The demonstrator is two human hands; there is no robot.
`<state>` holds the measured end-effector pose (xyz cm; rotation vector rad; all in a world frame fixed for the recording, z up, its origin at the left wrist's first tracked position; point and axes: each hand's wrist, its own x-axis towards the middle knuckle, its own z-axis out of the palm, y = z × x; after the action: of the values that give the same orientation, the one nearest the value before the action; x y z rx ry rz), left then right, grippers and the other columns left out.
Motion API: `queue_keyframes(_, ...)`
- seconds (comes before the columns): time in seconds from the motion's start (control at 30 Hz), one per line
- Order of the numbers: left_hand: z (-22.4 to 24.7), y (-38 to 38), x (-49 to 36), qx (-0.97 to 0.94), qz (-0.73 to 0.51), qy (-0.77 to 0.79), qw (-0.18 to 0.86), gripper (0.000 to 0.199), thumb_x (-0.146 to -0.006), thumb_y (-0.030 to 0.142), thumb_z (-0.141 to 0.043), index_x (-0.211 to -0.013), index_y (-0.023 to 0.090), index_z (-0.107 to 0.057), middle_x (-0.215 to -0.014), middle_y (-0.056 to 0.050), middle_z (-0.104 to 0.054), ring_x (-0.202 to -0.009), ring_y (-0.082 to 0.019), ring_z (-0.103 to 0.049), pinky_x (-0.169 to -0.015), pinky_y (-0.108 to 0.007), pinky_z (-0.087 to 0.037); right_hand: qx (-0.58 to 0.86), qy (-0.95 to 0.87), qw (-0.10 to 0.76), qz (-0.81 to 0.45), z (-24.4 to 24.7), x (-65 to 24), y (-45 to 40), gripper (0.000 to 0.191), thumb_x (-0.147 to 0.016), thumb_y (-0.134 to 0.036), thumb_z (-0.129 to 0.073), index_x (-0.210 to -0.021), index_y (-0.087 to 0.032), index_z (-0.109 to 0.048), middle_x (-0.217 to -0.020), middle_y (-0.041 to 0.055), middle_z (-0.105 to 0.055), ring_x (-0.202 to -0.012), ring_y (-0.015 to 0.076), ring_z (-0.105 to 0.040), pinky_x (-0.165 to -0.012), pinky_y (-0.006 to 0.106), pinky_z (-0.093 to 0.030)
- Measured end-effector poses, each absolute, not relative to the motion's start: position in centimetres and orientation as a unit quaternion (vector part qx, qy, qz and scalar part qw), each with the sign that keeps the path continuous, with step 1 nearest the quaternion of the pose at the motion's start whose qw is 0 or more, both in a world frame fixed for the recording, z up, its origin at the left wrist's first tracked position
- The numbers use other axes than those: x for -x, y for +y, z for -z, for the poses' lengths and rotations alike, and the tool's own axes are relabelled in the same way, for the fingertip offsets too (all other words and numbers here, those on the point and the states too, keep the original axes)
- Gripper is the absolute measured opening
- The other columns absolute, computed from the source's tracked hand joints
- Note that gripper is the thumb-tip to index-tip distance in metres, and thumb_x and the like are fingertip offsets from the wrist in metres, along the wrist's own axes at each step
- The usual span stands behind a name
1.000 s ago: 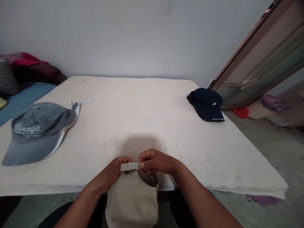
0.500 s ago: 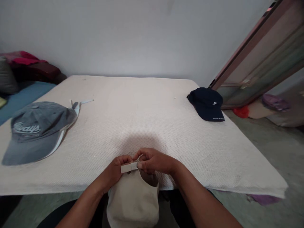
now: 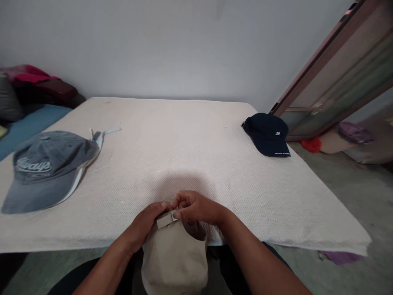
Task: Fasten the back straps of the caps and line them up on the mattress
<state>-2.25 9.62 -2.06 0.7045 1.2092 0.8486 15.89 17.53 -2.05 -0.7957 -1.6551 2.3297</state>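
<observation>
A beige cap [image 3: 175, 260] hangs at the table's front edge, its back opening facing up and its strap [image 3: 165, 221] on top. My left hand [image 3: 149, 221] grips the cap at the left end of the strap, thumb lying along the edge. My right hand [image 3: 198, 208] pinches the strap near its small metal buckle, with thumb and index finger close together. Both hands almost meet above the strap. The fingers' undersides and the far end of the strap are hidden.
On the left of the white-covered table [image 3: 196, 151] lies a grey cap [image 3: 50, 164] with white lettering. A navy cap [image 3: 266, 133] rests at the right. Behind the table is a wall [image 3: 172, 49]; a framed door [image 3: 334, 73] stands at the right.
My left thumb has straightened forward along the cap's edge. The strap has tilted, and the cap has shifted slightly to the right. My right hand keeps its pinch at the buckle.
</observation>
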Motion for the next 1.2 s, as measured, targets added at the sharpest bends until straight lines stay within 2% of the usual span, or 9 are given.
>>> queue_keyframes(0.1,2.2,9.6,2.7,-0.364,-0.346,0.502,0.704,0.026,-0.076,0.041,-0.062,-0.086,0.017,-0.067,-0.084,-0.005,-0.066,-0.078,-0.02,-0.057,-0.072,-0.029,-0.043,0.278,-0.557,0.087,-0.777,2.2,-15.8,17.7,0.027,-0.073,-0.03,-0.07,-0.091,-0.016,-0.055,-0.059,-0.0065,-0.05,-0.044,0.004,-0.043,-0.042,0.016,-0.035)
queue_keyframes(0.17,2.3,9.6,2.9,-0.398,-0.316,0.481,0.714,0.032,-0.069,0.036,-0.071,-0.096,0.019,-0.066,-0.094,-0.006,-0.067,-0.085,-0.022,-0.059,-0.076,-0.031,-0.044,0.285,-0.56,0.087,-0.773,2.2,-15.8,17.7,0.028,-0.072,-0.028,-0.071,-0.091,-0.016,-0.055,-0.058,-0.0065,-0.05,-0.044,0.004,-0.043,-0.042,0.016,-0.034)
queue_keyframes(0.23,2.4,9.7,2.9,-0.416,-0.309,0.474,0.712,0.036,-0.069,0.034,-0.072,-0.102,0.021,-0.065,-0.1,-0.006,-0.067,-0.09,-0.023,-0.059,-0.08,-0.033,-0.043,0.284,-0.561,0.087,-0.772,2.2,-15.8,17.7,0.027,-0.072,-0.027,-0.071,-0.091,-0.015,-0.055,-0.058,-0.0064,-0.05,-0.045,0.0042,-0.044,-0.042,0.016,-0.034)
queue_keyframes(0.43,2.5,9.6,2.7,-0.392,-0.304,0.447,0.745,0.037,-0.075,0.035,-0.067,-0.11,0.023,-0.064,-0.097,-0.007,-0.069,-0.085,-0.021,-0.062,-0.076,-0.031,-0.044,0.28,-0.55,0.093,-0.782,2.4,-15.8,17.5,0.027,-0.072,-0.029,-0.071,-0.09,-0.015,-0.056,-0.058,-0.0069,-0.049,-0.044,0.0037,-0.041,-0.041,0.016,-0.032)
queue_keyframes(0.67,2.9,9.6,2.9,-0.433,-0.29,0.473,0.71,0.044,-0.071,0.039,-0.07,-0.11,0.021,-0.064,-0.103,-0.009,-0.068,-0.097,-0.026,-0.06,-0.082,-0.035,-0.045,0.287,-0.572,0.092,-0.763,1.9,-15.7,17.5,0.025,-0.071,-0.028,-0.071,-0.088,-0.016,-0.056,-0.058,-0.0063,-0.049,-0.047,0.0044,-0.043,-0.042,0.017,-0.033)
queue_keyframes(0.9,2.0,9.6,2.3,-0.412,-0.302,0.433,0.743,0.037,-0.079,0.035,-0.064,-0.113,0.02,-0.064,-0.103,-0.009,-0.068,-0.091,-0.023,-0.061,-0.081,-0.034,-0.044,0.275,-0.559,0.108,-0.774,1.9,-15.6,17.3,0.02,-0.073,-0.024,-0.068,-0.086,-0.016,-0.056,-0.056,-0.0065,-0.049,-0.047,0.0042,-0.042,-0.042,0.016,-0.033)
queue_keyframes(1.0,1.7,9.4,2.1,-0.36,-0.305,0.408,0.781,0.036,-0.082,0.032,-0.061,-0.116,0.02,-0.062,-0.097,-0.008,-0.069,-0.084,-0.02,-0.063,-0.075,-0.031,-0.045,0.26,-0.553,0.101,-0.785,1.9,-15.7,17.4,0.019,-0.073,-0.023,-0.068,-0.086,-0.015,-0.056,-0.056,-0.0064,-0.05,-0.046,0.0042,-0.042,-0.042,0.016,-0.033)
queue_keyframes(1.2,1.6,9.2,1.8,-0.328,-0.315,0.412,0.789,0.025,-0.082,0.029,-0.062,-0.105,0.02,-0.069,-0.087,-0.005,-0.07,-0.075,-0.014,-0.062,-0.069,-0.024,-0.043,0.229,-0.551,0.069,-0.799,1.9,-16.2,17.7,0.023,-0.074,-0.025,-0.068,-0.091,-0.015,-0.057,-0.059,-0.0061,-0.051,-0.046,0.0043,-0.044,-0.043,0.017,-0.034)
